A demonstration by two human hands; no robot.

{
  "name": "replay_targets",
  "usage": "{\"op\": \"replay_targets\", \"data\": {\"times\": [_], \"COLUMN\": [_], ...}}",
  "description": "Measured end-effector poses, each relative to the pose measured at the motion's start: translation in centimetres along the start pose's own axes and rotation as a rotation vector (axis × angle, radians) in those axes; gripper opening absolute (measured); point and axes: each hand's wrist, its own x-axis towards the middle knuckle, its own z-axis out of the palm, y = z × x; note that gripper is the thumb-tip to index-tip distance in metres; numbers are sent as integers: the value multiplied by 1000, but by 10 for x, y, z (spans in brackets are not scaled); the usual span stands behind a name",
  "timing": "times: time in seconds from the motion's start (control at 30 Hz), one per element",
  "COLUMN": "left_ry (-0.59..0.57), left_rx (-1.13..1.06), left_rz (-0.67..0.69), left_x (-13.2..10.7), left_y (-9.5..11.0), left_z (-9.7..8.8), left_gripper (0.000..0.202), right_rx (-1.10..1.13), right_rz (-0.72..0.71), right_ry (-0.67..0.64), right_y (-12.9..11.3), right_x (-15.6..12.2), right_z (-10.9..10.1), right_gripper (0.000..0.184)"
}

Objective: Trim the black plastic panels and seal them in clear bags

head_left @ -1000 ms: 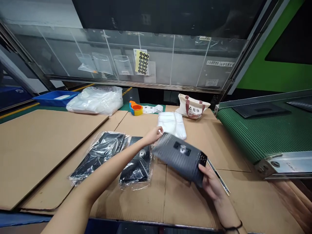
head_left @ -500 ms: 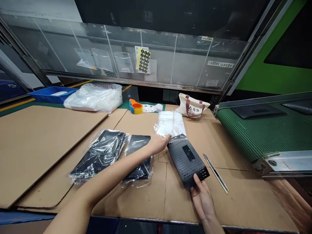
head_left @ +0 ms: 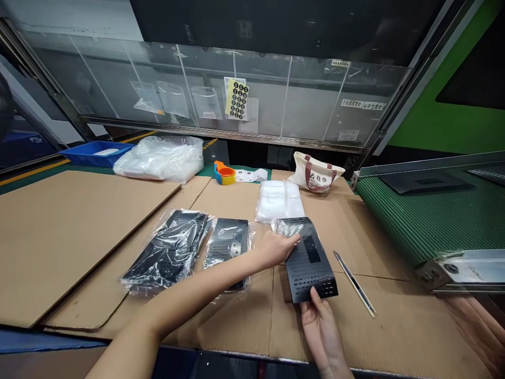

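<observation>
A black perforated panel [head_left: 310,260] lies flat on the brown cardboard sheet [head_left: 244,316] in front of me, its far end inside a clear plastic bag [head_left: 286,226]. My left hand [head_left: 276,248] grips the bag's edge at the panel's left side. My right hand [head_left: 319,326] pinches the panel's near edge. Left of it lie two more black panels in clear bags, one [head_left: 229,245] beside my left wrist and one [head_left: 171,250] further left.
A stack of empty clear bags [head_left: 278,200] sits just behind the panel. A thin metal strip [head_left: 355,284] lies to its right. A green conveyor belt [head_left: 430,216] runs along the right. A tote bag [head_left: 313,176], tape dispenser [head_left: 224,173], bag bundle [head_left: 160,158] and blue tray [head_left: 94,152] stand at the back.
The panel came down from tilted in the air to flat on the cardboard. My left hand moved from its far corner to its left side at the bag; my right hand slid to the near edge.
</observation>
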Motion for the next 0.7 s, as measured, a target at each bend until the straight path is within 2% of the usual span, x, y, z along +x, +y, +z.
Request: {"op": "replay_targets", "data": {"times": [0.13,0.2,0.33,0.47,0.57,0.63,0.7], "left_ry": [39,59,96,114,122,112,83], "left_rx": [-9,-15,-38,-68,-59,-58,-79], "left_rz": [95,126,152,228,328,322,257], "left_x": [-5,-8,-13,-19,-29,-38,-47], "left_y": [13,19,31,43,51,57,62], "left_z": [-2,-3,-6,-10,-14,-17,-20], "left_gripper": [18,16,12,7,9,15,21], "right_rx": [-95,-99,-40,-202,-241,-251,-334], "right_rz": [105,115,-60,-80,-179,-259,-354], "right_ry": [-55,-52,9,-96,-129,-89,-103], "right_y": [-5,-6,0,9,11,11,10], "right_x": [2,5,11,12,16,19,21], "right_z": [6,8,10,13,13,11,7], "right_gripper": [41,41,38,28,22,22,25]}}
